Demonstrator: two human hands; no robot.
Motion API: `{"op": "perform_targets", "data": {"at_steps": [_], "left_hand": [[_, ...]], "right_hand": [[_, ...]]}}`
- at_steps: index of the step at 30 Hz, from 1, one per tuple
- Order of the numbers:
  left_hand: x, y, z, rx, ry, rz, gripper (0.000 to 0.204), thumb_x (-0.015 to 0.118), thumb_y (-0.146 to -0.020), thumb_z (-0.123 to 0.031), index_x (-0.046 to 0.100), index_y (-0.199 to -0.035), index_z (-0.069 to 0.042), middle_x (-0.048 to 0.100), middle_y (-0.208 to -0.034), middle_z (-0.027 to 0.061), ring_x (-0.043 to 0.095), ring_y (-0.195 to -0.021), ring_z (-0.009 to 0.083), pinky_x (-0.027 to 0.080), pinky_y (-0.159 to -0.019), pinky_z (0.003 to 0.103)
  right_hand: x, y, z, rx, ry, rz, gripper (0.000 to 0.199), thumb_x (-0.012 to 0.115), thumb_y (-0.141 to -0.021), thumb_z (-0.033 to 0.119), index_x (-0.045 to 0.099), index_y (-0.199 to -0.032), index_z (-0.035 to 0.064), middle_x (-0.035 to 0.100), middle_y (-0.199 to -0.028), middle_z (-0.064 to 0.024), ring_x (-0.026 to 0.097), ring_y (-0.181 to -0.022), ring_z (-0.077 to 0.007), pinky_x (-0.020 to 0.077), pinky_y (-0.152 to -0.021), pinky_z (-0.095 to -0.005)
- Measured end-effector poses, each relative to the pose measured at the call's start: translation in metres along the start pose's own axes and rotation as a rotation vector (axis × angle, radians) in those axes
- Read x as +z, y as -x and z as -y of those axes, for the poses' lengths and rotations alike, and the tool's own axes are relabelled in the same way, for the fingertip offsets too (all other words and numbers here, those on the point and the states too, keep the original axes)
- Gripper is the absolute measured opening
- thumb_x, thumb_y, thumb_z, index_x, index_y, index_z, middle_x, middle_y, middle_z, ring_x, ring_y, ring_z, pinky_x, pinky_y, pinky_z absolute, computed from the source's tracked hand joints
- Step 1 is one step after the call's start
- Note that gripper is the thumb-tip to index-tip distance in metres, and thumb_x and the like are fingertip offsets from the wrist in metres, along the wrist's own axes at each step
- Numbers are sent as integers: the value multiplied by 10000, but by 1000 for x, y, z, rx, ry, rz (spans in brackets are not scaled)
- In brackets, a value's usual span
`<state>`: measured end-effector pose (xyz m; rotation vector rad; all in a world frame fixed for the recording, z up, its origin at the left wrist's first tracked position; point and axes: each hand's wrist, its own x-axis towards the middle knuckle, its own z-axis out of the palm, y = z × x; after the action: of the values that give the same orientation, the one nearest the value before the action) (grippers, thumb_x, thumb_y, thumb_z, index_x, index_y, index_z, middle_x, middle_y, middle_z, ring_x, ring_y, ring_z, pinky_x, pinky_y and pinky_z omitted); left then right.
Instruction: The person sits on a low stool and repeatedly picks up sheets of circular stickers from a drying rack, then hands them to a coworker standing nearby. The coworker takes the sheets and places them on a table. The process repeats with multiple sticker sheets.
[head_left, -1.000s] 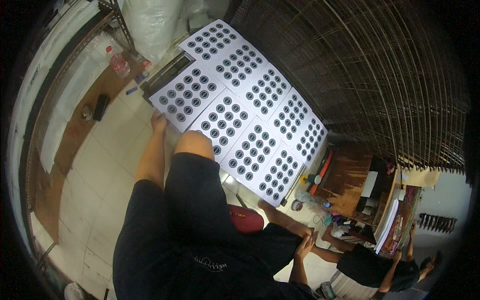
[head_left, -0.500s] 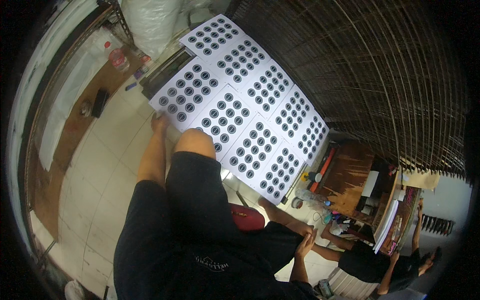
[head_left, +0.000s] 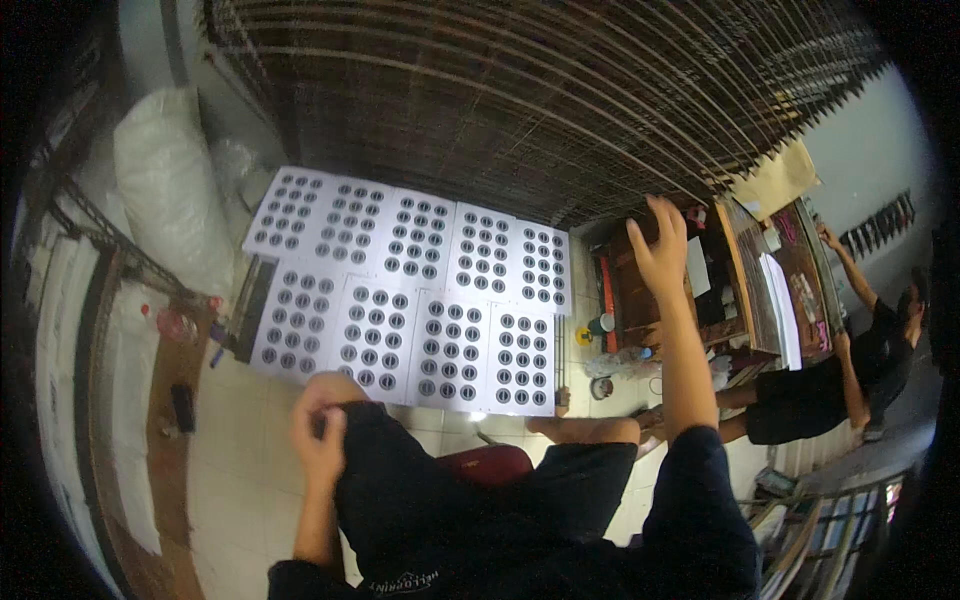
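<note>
I sit on a red stool (head_left: 487,466) in black shorts (head_left: 420,510). My left hand (head_left: 320,432) rests on my left knee with its fingers curled against the hem of the shorts; nothing else shows in it. My right hand (head_left: 661,249) is raised in the air at arm's length, fingers spread and holding nothing, in front of a dark wooden table (head_left: 640,290). On the tiled floor ahead of my knees lies a grid of white sheets printed with black dots (head_left: 410,290).
A dark slatted wall (head_left: 520,90) rises behind the sheets. A white sack (head_left: 170,190) stands at the left, by a bottle (head_left: 178,325) and a small dark object (head_left: 183,407). At the right, another person in black (head_left: 850,380) reaches onto a cluttered bench (head_left: 780,280).
The view has swung upward and to the right. My right arm has risen into view with the hand spread, and my left hand now shows on my knee.
</note>
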<state>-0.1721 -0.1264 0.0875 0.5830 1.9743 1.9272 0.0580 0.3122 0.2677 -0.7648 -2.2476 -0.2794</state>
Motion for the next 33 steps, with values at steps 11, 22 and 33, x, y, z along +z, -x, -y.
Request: {"op": "perform_targets", "data": {"at_steps": [11,22,33], "left_hand": [[23,6,-8,197,-489,283,341,702,-720,-144,615,-1033,-41,639,-848,92,610,-771,195,474,-673,294],[45,15,-22,321,-586,339,232,696,-743,-148,618,-911,-8,635,-808,105,610,-740,202,478,-665,293],[116,33,-47,661,-1098,632,333,700,-700,-262,623,-977,-95,633,-887,120,601,-856,300,458,-763,377]], "right_hand": [[41,19,5,138,245,-3,219,496,-873,324,586,-933,133,508,-896,-63,486,-876,-258,329,-796,-501],[88,340,50,253,-80,940,376,522,-817,476,599,-1046,187,565,-1016,-126,557,-954,-264,343,-822,-490],[130,394,47,500,-440,1434,845,574,-693,625,298,-1385,225,284,-1410,-185,275,-1307,-323,203,-1054,-474]]}}
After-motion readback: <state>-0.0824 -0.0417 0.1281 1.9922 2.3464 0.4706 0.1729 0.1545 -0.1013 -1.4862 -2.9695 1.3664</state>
